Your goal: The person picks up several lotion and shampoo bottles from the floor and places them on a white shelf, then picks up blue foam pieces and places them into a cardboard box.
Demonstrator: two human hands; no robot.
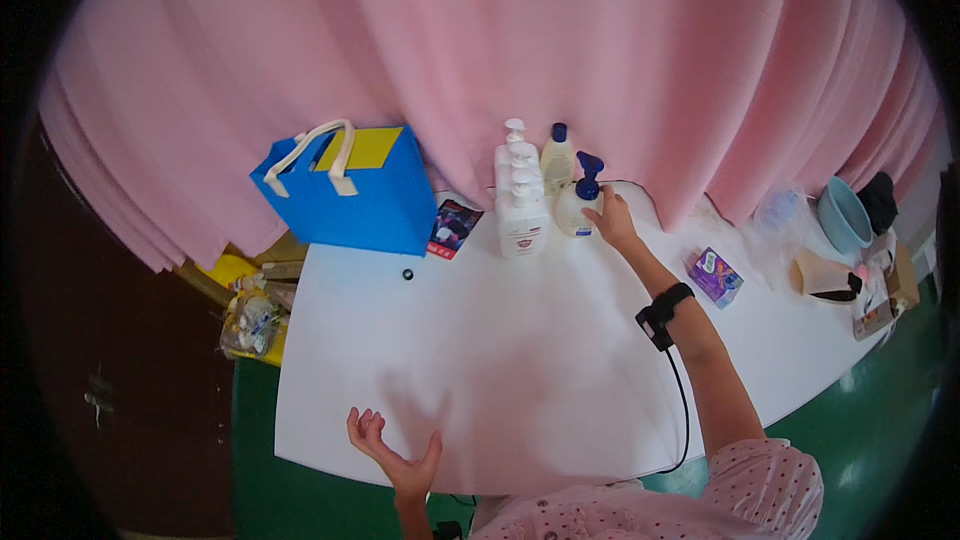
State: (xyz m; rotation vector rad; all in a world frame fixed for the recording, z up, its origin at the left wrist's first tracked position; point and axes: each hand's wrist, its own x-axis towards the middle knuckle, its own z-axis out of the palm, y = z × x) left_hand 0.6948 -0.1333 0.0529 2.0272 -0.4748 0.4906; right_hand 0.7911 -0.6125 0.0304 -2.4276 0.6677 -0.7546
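Observation:
My right hand [613,219] reaches to the back of the table and grips a squat clear pump bottle [573,213] with a dark blue pump head by its right side. Some of its fingers are hidden behind the bottle. Directly left stand white pump bottles [522,225], lined up one behind another. A pale yellowish bottle [557,162] with a dark blue cap is just behind the held one. My left hand [398,455] hovers over the table's front edge, palm up, fingers apart and curled a little, holding nothing.
On the white table [480,360] stand a blue tote bag [350,202], a dark printed card [455,228], a small black ring [407,275] and a purple box [715,277]. A light blue basin [845,215] and a beige cup [825,275] are at far right. A pink curtain [600,50] hangs behind.

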